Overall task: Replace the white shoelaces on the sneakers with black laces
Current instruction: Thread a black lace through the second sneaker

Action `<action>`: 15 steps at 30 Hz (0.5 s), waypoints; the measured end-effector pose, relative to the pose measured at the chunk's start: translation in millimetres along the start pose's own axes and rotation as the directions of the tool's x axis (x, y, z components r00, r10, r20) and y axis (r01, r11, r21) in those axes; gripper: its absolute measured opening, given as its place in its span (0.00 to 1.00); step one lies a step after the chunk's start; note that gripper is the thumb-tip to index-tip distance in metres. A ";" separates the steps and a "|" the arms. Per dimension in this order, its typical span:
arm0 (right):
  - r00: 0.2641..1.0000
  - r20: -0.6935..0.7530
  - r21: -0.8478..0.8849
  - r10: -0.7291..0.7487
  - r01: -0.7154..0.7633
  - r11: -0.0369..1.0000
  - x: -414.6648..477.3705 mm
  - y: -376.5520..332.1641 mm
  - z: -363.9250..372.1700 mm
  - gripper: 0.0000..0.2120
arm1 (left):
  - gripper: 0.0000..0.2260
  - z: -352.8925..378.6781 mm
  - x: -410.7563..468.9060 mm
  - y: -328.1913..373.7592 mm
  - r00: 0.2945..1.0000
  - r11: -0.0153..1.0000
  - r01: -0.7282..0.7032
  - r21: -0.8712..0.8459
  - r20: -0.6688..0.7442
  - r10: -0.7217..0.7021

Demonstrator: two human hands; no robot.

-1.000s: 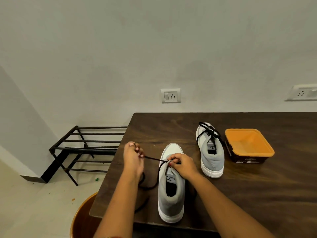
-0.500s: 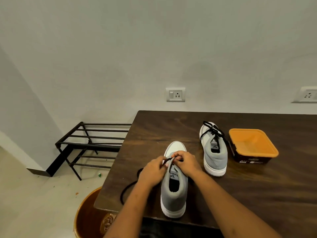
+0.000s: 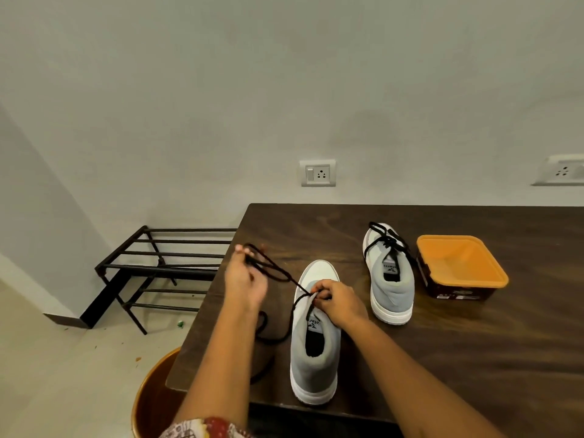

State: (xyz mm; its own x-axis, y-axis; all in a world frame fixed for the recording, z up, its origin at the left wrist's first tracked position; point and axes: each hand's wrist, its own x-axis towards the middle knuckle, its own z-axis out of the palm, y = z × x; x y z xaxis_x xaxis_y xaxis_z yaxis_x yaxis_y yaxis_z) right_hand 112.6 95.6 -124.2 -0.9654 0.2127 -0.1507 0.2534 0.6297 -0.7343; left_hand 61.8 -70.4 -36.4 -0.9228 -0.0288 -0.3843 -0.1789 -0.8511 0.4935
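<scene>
- It looks like a home.
- A wooden table (image 3: 474, 358) stands by a plain wall (image 3: 284, 90) with a plug socket (image 3: 317, 172).
- A black rack (image 3: 164, 267) sits on the floor (image 3: 63, 358).

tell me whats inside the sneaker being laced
Inside the near sneaker only a dark insole shows; the toe end is hidden under the tongue and right hand.

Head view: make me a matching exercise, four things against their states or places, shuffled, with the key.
1 left hand
2 right hand
3 far sneaker
4 orange tub

A already laced in black
B rightmost on the table
C holds the black lace out to the side
D pinches the lace at the near sneaker

Pairs: 1-C, 2-D, 3-A, 4-B
</scene>
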 end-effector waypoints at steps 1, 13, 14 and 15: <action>1.000 -0.009 -0.002 -0.010 0.010 1.000 0.2 -0.4 0.9 0.09 | 0.13 5.1 0.0 12.7 1.000 0.998 -0.004 -0.062 0.030 0.006; 0.995 -0.049 -0.081 -0.087 0.082 0.993 1.0 -3.3 -0.8 0.12 | 0.12 -84.2 -8.9 56.7 0.938 0.283 0.320 0.904 -0.261 -0.228; 0.996 -0.044 -0.080 -0.078 0.074 0.994 1.5 -4.4 -1.1 0.12 | 0.12 -94.0 -8.7 48.4 0.922 0.181 0.355 0.917 -0.312 -0.229; 0.997 -0.036 -0.080 -0.069 0.066 0.995 2.0 -4.9 -1.5 0.12 | 0.11 -102.6 -7.2 40.2 0.914 0.127 0.373 0.919 -0.341 -0.217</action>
State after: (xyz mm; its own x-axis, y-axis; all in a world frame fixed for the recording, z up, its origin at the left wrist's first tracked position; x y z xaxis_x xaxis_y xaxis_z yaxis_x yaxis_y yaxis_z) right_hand 109.6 94.1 -120.0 -0.9778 0.1954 -0.0756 0.1931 0.7001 -0.6874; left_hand 96.3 -158.2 -93.8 -0.6885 -0.0202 -0.7250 -0.6808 0.3626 0.6364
